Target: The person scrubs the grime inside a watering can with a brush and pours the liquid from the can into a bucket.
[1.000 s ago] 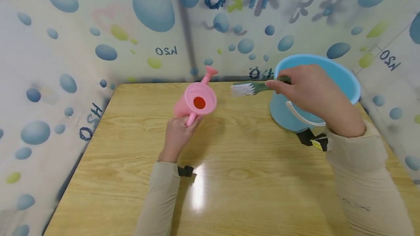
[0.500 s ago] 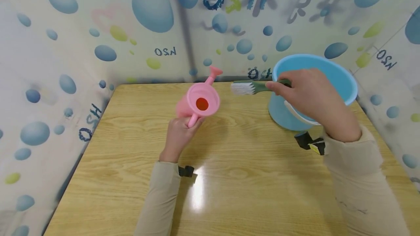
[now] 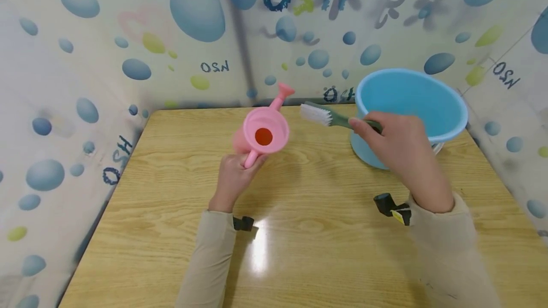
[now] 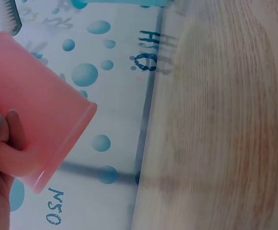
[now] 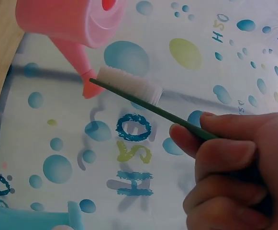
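Just left of head-view center, pink watering can is tilting, the person's left hand gripping its handle. Right of center, right hand is pinching green brush, bristles pointing left. Blue bucket is standing upper right on wooden table.

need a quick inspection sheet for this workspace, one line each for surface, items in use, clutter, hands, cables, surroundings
surface: wood-grain table, bright glare patch toward the person
items in use: pink watering can, tilted; green brush with white bristles, apart from the can in the head view
clutter: light-blue bucket at far right, partly hidden by the right hand; otherwise nothing seen
hands: left hand holds the watering can's handle; right hand grips the brush's handle
cables: nothing seen
surroundings: bubble-patterned backdrop with lettering behind the table
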### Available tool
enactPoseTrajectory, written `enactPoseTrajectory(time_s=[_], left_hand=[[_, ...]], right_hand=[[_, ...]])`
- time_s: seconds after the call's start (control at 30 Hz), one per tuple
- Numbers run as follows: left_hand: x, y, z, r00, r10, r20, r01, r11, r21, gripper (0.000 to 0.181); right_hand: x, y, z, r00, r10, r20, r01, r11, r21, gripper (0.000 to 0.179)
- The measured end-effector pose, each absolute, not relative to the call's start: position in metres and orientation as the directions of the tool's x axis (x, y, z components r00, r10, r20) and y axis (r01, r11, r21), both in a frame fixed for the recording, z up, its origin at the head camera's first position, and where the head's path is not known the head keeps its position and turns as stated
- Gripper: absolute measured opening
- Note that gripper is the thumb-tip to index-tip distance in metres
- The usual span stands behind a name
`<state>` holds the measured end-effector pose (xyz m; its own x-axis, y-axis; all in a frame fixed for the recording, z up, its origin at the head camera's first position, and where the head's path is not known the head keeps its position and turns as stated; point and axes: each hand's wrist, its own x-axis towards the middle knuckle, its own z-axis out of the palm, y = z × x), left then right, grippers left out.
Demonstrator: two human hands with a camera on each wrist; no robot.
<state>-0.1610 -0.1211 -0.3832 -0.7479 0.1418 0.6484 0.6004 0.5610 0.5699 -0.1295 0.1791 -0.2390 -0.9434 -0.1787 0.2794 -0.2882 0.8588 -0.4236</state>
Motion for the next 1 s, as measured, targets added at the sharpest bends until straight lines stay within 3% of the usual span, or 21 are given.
enactPoseTrajectory(time_s=[0.33,0.63,1.0], left_hand=[[-0.158,-0.122,-0.383,-0.780,0.097,0.618,0.570,0.517,0.638,0.053],[-0.156,-0.123,-0.378,-0.821,0.082,0.565,0.537,0.445,0.717,0.040],[-0.143,-0.115,-0.349,-0.848,0.090,0.522,0.506,0.427,0.749,0.041]], right_hand=[[-0.109,0.172,-0.271,-0.959,-0.038,0.279,-0.204,0.779,-0.593,0.033],[-0.102,0.162,-0.292,-0.974,-0.008,0.228,-0.154,0.761,-0.630,0.038],[-0.115,0.154,-0.316,-0.992,0.044,0.119,-0.053,0.704,-0.708,0.040]])
